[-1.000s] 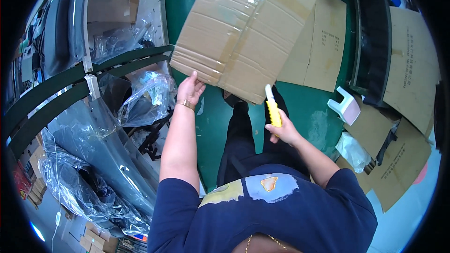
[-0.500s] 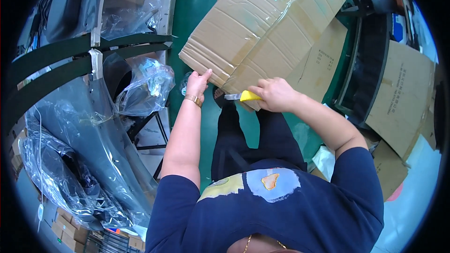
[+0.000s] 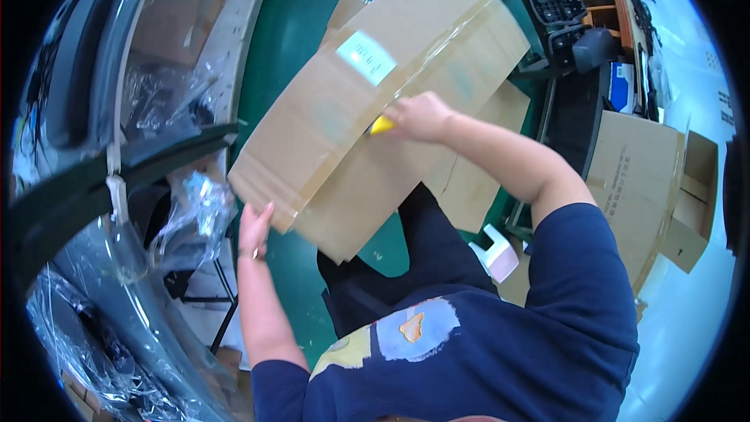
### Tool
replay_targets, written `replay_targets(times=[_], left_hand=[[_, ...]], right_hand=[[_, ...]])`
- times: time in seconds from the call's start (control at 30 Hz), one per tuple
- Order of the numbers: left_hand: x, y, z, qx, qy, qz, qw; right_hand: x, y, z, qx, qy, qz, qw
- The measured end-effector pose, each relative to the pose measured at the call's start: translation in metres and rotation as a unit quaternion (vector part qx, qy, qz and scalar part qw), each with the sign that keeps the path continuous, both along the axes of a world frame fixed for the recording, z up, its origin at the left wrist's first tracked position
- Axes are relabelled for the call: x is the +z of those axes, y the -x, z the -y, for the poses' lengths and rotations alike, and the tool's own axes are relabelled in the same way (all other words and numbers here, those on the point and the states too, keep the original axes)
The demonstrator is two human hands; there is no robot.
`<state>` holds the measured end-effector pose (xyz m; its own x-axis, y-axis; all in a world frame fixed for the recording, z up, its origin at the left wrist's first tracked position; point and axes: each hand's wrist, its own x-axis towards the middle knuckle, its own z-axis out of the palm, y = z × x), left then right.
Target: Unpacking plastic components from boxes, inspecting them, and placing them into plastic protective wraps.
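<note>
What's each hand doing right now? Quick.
Left hand: holding the cardboard box at its near left corner.
Right hand: closed around the yellow cutter, at the box's seam.

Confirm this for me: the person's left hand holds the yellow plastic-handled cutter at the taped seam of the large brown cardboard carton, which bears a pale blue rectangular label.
Not quite: the head view shows the right hand holding the yellow plastic-handled cutter at the taped seam of the large brown cardboard carton, which bears a pale blue rectangular label.
</note>
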<state>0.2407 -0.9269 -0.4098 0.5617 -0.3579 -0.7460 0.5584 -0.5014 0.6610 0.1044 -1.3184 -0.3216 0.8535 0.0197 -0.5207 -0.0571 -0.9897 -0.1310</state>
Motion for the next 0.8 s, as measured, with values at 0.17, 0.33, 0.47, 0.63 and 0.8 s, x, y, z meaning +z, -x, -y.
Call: replay_targets(times=[0.17, 0.33, 0.47, 0.63, 0.8], left_hand=[[0.005, 0.004, -0.002, 0.030, -0.131, -0.023, 0.991], [0.012, 0.012, 0.003, 0.165, -0.205, -0.058, 0.963], [0.006, 0.017, 0.011, 0.238, -0.209, -0.059, 0.947], [-0.002, 0.018, 0.017, 0.284, -0.231, -0.071, 0.928], [-0.014, 0.023, 0.007, 0.346, -0.263, -0.117, 0.893]], right_hand=[[0.020, 0.016, 0.214, -0.086, 0.139, -0.069, 0.984], [0.035, 0.028, 0.362, -0.152, 0.220, -0.074, 0.961], [0.028, 0.043, 0.429, -0.156, 0.231, -0.066, 0.958], [0.005, 0.067, 0.468, -0.179, 0.232, -0.037, 0.956], [-0.004, 0.084, 0.494, -0.366, 0.069, 0.063, 0.926]])
